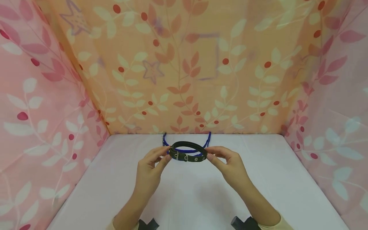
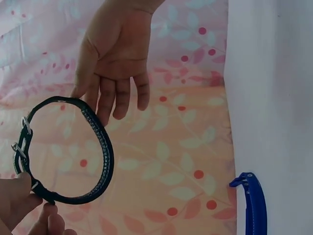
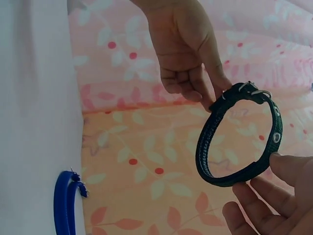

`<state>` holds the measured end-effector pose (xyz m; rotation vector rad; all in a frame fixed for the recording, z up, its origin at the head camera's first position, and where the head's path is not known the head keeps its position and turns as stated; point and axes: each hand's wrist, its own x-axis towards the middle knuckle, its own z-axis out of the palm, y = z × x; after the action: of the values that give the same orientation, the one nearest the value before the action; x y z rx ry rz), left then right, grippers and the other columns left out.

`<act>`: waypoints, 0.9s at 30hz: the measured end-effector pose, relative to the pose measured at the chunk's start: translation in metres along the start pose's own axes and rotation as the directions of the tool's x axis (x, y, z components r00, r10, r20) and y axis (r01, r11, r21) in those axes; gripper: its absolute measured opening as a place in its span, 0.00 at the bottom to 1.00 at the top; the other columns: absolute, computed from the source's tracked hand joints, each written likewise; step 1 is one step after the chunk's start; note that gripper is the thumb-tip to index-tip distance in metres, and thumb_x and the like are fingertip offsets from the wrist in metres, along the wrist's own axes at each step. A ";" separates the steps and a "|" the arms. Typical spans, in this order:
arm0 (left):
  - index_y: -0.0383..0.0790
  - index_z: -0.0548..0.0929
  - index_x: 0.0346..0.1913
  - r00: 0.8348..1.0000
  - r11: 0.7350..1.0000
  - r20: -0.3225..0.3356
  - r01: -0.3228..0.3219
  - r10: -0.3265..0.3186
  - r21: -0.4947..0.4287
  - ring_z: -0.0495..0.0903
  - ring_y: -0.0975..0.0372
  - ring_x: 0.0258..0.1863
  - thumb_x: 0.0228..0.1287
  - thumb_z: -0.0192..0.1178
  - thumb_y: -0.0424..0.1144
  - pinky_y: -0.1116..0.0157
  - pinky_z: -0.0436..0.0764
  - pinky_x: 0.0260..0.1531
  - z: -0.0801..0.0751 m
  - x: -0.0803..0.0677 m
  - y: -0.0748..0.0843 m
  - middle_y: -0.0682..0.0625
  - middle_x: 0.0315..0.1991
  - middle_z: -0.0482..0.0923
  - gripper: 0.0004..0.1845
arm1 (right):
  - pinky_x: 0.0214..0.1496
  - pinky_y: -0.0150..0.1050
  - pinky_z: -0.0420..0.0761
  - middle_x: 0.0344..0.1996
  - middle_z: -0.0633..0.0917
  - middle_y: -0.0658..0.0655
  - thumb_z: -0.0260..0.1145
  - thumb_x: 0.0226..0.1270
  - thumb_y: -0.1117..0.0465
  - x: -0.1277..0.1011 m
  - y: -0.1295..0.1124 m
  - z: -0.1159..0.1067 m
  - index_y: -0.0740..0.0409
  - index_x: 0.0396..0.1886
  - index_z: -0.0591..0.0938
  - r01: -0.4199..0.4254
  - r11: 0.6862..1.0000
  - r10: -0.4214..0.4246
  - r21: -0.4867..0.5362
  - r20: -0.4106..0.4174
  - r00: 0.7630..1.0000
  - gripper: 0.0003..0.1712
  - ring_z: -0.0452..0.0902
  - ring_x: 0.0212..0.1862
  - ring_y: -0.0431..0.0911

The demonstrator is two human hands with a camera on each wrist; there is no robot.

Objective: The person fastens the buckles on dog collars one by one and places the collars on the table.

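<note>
A dark collar (image 1: pixel 195 158), fastened into a loop, is held up above the white table between both hands. Its metal buckle, a ring and several eyelets show along the front. The left hand (image 1: pixel 150 167) pinches the buckle end between thumb and fingers. On the opposite side, the right hand (image 1: pixel 231 163) pinches the band with thumb and forefinger. In the left wrist view the collar (image 2: pixel 108 156) appears as a round loop with stitching along its inner face. The right wrist view shows its buckle side near the left hand (image 3: pixel 183 44).
Behind the collar, a blue band (image 1: pixel 209 138) lies on the white table (image 1: pixel 184 198) near the back edge, partly hidden by the collar. Patterned cloth walls (image 1: pixel 184 64) enclose the table at the back and both sides.
</note>
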<state>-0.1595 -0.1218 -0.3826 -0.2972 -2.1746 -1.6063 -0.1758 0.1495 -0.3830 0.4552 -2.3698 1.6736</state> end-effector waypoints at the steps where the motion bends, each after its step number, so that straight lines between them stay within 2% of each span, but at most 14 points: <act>1: 0.48 0.89 0.57 1.000 1.000 -0.005 0.022 -0.022 -0.008 0.79 0.63 0.50 0.66 0.70 0.39 0.75 0.77 0.49 -0.002 0.001 -0.001 0.56 0.53 0.85 0.17 | 0.56 0.49 0.79 0.49 0.89 0.45 0.72 0.70 0.51 0.002 0.000 0.004 0.44 0.52 0.89 -0.006 1.000 0.006 0.004 0.000 1.000 0.13 0.82 0.52 0.45; 4: 0.48 0.87 0.59 0.996 0.996 -0.005 0.085 -0.085 -0.012 0.78 0.61 0.49 0.67 0.69 0.39 0.75 0.78 0.47 -0.008 0.000 -0.003 0.55 0.55 0.84 0.18 | 0.55 0.47 0.80 0.50 0.88 0.46 0.72 0.69 0.51 0.006 0.001 0.015 0.45 0.52 0.88 -0.030 0.999 0.030 0.032 0.005 1.000 0.14 0.81 0.52 0.47; 6: 0.49 0.86 0.60 0.993 0.992 0.020 0.121 -0.121 -0.031 0.79 0.60 0.49 0.68 0.68 0.40 0.74 0.80 0.46 -0.012 0.000 -0.007 0.56 0.57 0.82 0.19 | 0.57 0.47 0.80 0.49 0.88 0.47 0.73 0.68 0.51 0.009 0.001 0.022 0.47 0.53 0.88 -0.034 0.998 0.034 0.052 0.010 0.999 0.16 0.80 0.53 0.47; 10: 0.50 0.85 0.63 0.985 0.983 0.078 0.162 -0.156 -0.082 0.80 0.58 0.50 0.68 0.69 0.41 0.73 0.82 0.46 -0.021 -0.001 -0.018 0.56 0.62 0.80 0.21 | 0.64 0.52 0.77 0.48 0.88 0.47 0.75 0.66 0.51 0.014 0.003 0.036 0.48 0.55 0.87 -0.016 0.997 0.015 0.074 0.022 1.000 0.19 0.80 0.55 0.46; 12: 0.52 0.85 0.63 0.983 0.981 0.084 0.172 -0.165 -0.086 0.81 0.59 0.48 0.67 0.70 0.42 0.72 0.82 0.45 -0.027 -0.002 -0.023 0.55 0.61 0.81 0.21 | 0.65 0.54 0.75 0.49 0.87 0.47 0.76 0.65 0.51 0.016 0.003 0.043 0.48 0.55 0.87 -0.012 0.997 0.009 0.082 0.032 0.999 0.20 0.80 0.56 0.46; 20: 0.56 0.84 0.64 0.977 0.978 0.036 0.209 -0.209 -0.008 0.84 0.60 0.33 0.63 0.73 0.44 0.70 0.76 0.36 -0.048 -0.007 -0.041 0.50 0.52 0.84 0.25 | 0.62 0.50 0.76 0.53 0.86 0.45 0.77 0.64 0.52 0.022 0.003 0.072 0.47 0.57 0.86 -0.028 0.998 0.024 0.056 0.067 0.997 0.22 0.79 0.56 0.46; 24: 0.57 0.83 0.64 0.971 0.970 0.032 0.236 -0.238 0.050 0.83 0.61 0.34 0.64 0.72 0.46 0.69 0.74 0.32 -0.059 -0.008 -0.050 0.49 0.53 0.83 0.25 | 0.61 0.55 0.77 0.53 0.87 0.46 0.77 0.64 0.54 0.026 0.009 0.087 0.48 0.57 0.86 -0.020 0.998 0.014 0.064 0.088 0.996 0.21 0.80 0.56 0.47; 27: 0.57 0.82 0.65 0.972 0.968 0.035 0.226 -0.231 0.106 0.84 0.60 0.37 0.64 0.72 0.47 0.69 0.76 0.31 -0.068 -0.007 -0.060 0.49 0.54 0.82 0.26 | 0.63 0.59 0.75 0.54 0.87 0.49 0.77 0.64 0.54 0.028 0.013 0.098 0.50 0.57 0.86 -0.020 0.997 0.011 0.078 0.110 0.994 0.22 0.81 0.56 0.50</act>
<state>-0.1637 -0.2038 -0.4207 -0.0548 -2.3906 -1.6128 -0.2057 0.0572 -0.4181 0.5566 -2.3952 1.7981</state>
